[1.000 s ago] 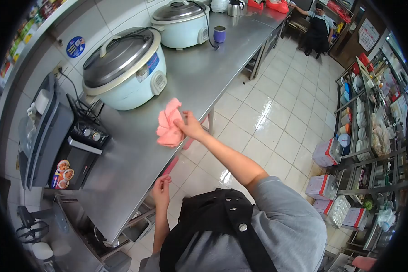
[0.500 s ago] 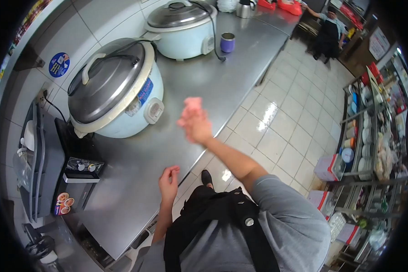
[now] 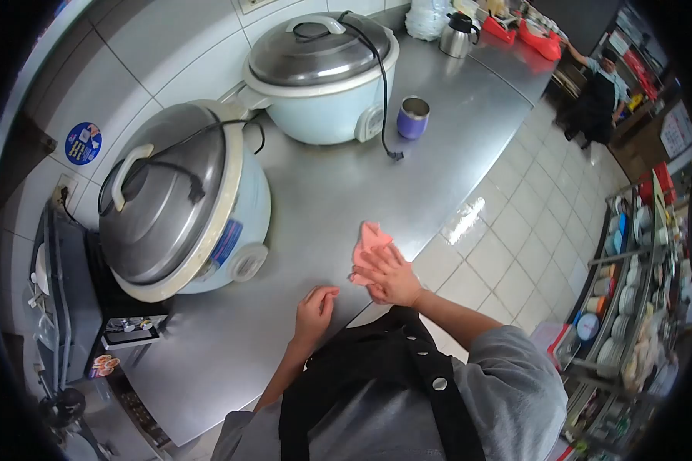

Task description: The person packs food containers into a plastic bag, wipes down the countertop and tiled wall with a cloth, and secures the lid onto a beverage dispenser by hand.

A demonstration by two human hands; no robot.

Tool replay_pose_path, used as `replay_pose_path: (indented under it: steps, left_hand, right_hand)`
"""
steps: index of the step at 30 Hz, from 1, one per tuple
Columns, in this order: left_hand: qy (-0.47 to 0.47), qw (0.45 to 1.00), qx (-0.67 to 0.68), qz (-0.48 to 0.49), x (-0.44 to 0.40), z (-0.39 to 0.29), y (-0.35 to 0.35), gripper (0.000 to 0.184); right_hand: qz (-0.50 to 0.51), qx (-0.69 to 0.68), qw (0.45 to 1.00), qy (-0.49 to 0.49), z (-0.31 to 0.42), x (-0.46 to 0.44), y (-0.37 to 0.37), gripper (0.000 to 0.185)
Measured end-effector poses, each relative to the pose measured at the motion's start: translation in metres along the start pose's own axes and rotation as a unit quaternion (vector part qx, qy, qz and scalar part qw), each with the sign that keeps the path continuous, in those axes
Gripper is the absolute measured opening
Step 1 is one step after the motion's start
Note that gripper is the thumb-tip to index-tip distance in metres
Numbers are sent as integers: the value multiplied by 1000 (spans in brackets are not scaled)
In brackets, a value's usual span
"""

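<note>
A pink cloth (image 3: 367, 244) lies on the steel counter (image 3: 315, 207) near its front edge. My right hand (image 3: 392, 278) is on top of it, holding it down against the metal with the fingers over the fabric. Left of the cloth, my left hand (image 3: 315, 313) hovers at the counter's edge, fingers curled together and nothing visible in them. The nearer rice cooker (image 3: 246, 192), pale blue with a steel lid, stands to the left of both hands. Farther back is a second rice cooker (image 3: 315, 115), its black cord hanging to the counter beside a purple cup (image 3: 414, 119).
A black appliance (image 3: 131, 323) stands at the left end. Toward the far end are a steel thermos jug (image 3: 457, 37) and red plastic bags (image 3: 538, 40). Beyond the tiled floor (image 3: 492, 261), a shelf rack (image 3: 619, 307) holds dishes. Another person (image 3: 596, 96) is in the background.
My right hand has come down and closer to me, from a blurred position over the counter onto its surface with the cloth. My left hand's fingers are more curled. The camera view has shifted.
</note>
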State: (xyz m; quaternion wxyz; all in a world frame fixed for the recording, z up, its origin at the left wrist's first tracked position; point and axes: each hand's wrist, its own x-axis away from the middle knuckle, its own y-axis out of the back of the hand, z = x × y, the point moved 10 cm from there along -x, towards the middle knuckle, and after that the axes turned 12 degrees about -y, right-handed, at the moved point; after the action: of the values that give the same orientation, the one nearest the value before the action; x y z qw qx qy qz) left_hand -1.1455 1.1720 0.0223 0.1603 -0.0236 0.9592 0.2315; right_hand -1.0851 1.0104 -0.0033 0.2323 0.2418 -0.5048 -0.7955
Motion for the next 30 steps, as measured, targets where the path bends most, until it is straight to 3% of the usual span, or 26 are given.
replay_pose_path:
  steps: [5, 7, 8, 10, 11, 12, 13, 15, 17, 18, 21, 23, 26, 28, 30]
  left_hand:
    - [70, 991, -95, -56, -38, 11, -32, 13]
    - [95, 982, -148, -69, -51, 8, -51, 13]
    - [107, 977, -137, -123, -54, 4, -54, 13]
    - [121, 968, -128, -178, -57, -4, -67, 14]
    - [134, 966, -127, -183, -61, -6, -77, 14]
    - [144, 963, -124, -191, -66, -8, -88, 14]
    - [144, 962, -124, -196, -71, -14, -96, 14]
    - [142, 964, -198, -108, -86, -30, -115, 15]
    - [150, 960, -200, -124, -94, -41, -127, 15]
    - [154, 958, -202, -134, -95, -45, -131, 15]
    - [126, 967, -190, -117, -98, -52, -164, 16]
    - [130, 970, -189, -75, -93, -63, -196, 16]
    - [154, 963, -211, -66, -71, -73, -221, 16]
    - [171, 959, -206, -92, -57, -82, -234, 17]
    - [185, 955, -201, -116, -51, -86, -246, 17]
  right_hand:
    - [-82, 106, 991, 1, -171, -44, 94, 48]
    - [-118, 87, 989, 13, -226, -78, 161, 45]
    - [-53, -43, 998, -15, -283, -103, 170, 45]
    - [-180, 146, 966, -115, -432, -107, 170, 46]
    - [-204, 295, 914, -191, -495, -111, 171, 47]
    - [-231, 284, 887, -283, -526, -112, 186, 47]
    - [-232, 284, 888, -278, -518, -114, 198, 47]
    - [-132, 287, 931, -185, -466, -120, 186, 48]
    - [-158, 156, 971, -89, -389, -92, 180, 46]
    - [-123, 126, 984, -7, -355, -77, 165, 42]
    - [-62, 65, 991, 95, -262, -45, 143, 39]
    - [-118, -63, 982, 136, -227, -39, 115, 44]
    - [-24, -154, 976, 149, -192, -57, 107, 50]
    - [57, -219, 973, 32, -205, -72, 93, 52]
    - [14, -197, 978, 71, -209, -73, 97, 55]
